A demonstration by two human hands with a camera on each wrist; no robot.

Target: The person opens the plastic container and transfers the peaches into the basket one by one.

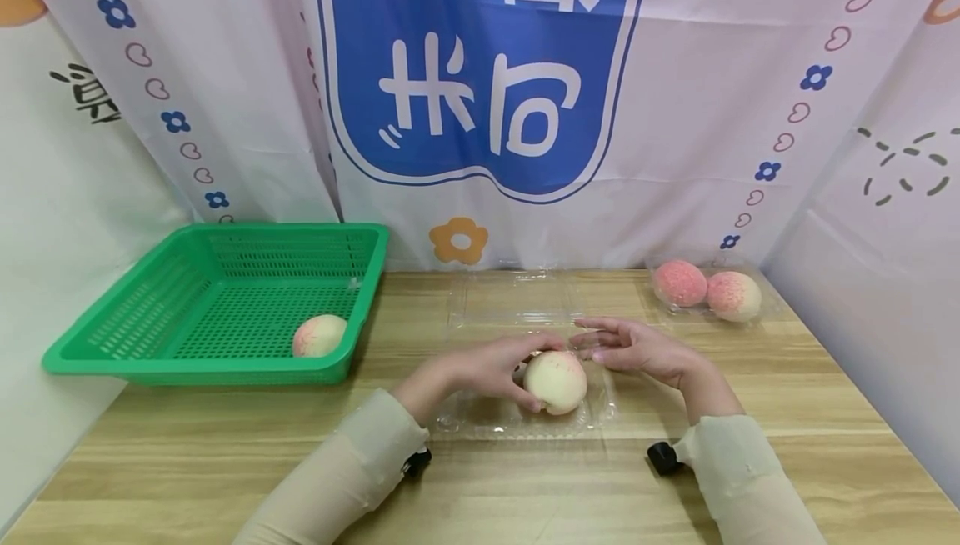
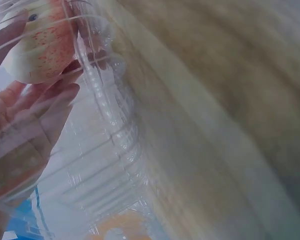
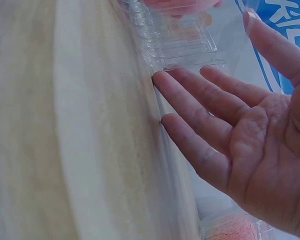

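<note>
A cream-and-pink peach (image 1: 557,382) is held in my left hand (image 1: 491,366), thumb on its near side and fingers behind it. It sits within the outline of an opened clear plastic box (image 1: 480,418), whose lid (image 1: 517,299) lies folded back towards the curtain. Through the box's transparent wall (image 2: 107,125), the left wrist view shows the same peach (image 2: 40,47) between thumb and fingers. My right hand (image 1: 637,351) is at the box's right side, fingers spread and pointing at the peach. In the right wrist view its palm (image 3: 260,145) holds nothing.
On the left stands a green plastic basket (image 1: 60,359) with one peach (image 1: 320,336) in its near right corner. A second clear box at the back right contains a pink peach (image 1: 680,282) and a paler one (image 1: 735,296). A printed curtain (image 1: 690,128) closes off the back.
</note>
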